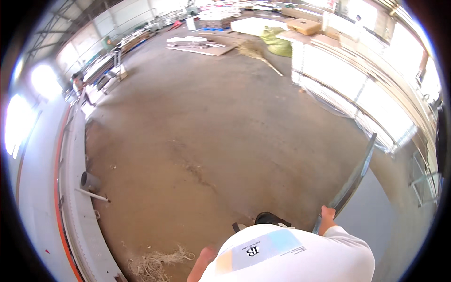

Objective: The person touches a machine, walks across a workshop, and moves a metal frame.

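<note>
My right hand is closed over the long metal edge of a flat grey panel at my right side. Its fingertips are hidden behind that edge. My left hand hangs low beside my body, above the brown floor, with nothing seen in it. Blur hides how its fingers are set. A tangle of pale string or fibre lies on the floor to its left.
Along the left runs a long pale machine with an orange stripe; a grey pipe juts from its side. Wrapped white stacks stand at the right. A straw broom, a green sack and stacked boards lie farther off. A person is at the far left.
</note>
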A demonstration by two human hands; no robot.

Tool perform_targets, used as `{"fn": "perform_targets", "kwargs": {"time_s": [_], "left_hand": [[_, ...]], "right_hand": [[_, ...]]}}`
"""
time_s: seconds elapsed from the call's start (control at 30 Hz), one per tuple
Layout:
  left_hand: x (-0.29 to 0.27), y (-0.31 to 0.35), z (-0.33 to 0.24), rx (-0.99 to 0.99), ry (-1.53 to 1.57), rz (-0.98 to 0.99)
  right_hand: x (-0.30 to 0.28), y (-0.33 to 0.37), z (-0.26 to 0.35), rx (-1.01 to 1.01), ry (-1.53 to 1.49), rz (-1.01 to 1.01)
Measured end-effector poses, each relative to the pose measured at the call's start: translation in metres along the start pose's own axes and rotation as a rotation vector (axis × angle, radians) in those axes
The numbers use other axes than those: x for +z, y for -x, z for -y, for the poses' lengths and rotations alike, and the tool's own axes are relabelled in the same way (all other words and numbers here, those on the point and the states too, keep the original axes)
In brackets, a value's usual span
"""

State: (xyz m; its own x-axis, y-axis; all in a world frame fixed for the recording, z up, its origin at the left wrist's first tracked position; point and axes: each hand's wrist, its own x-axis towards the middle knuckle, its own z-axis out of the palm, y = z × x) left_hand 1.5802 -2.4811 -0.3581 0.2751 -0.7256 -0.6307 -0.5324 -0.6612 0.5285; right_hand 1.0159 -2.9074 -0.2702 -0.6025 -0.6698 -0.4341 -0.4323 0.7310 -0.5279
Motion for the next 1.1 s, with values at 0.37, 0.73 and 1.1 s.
{"fn": "perform_targets", "kwargs": {"time_s": [0.37,0.73,1.1], "left_hand": [[-0.225,-0.156,0.025,-0.388,0.868,-0.468],[-0.360,-0.227,0.047,-0.501,0.846,-0.398],[-0.598,-0.437,0.146,-0.461,0.646,-0.319]], "right_hand": [[0.241,0.051,0.204,-0.178,0.097,-0.166],[0.457,0.092,0.466,-0.172,-0.091,0.064],[0.679,0.134,0.715,-0.332,-0.040,0.033]]}}
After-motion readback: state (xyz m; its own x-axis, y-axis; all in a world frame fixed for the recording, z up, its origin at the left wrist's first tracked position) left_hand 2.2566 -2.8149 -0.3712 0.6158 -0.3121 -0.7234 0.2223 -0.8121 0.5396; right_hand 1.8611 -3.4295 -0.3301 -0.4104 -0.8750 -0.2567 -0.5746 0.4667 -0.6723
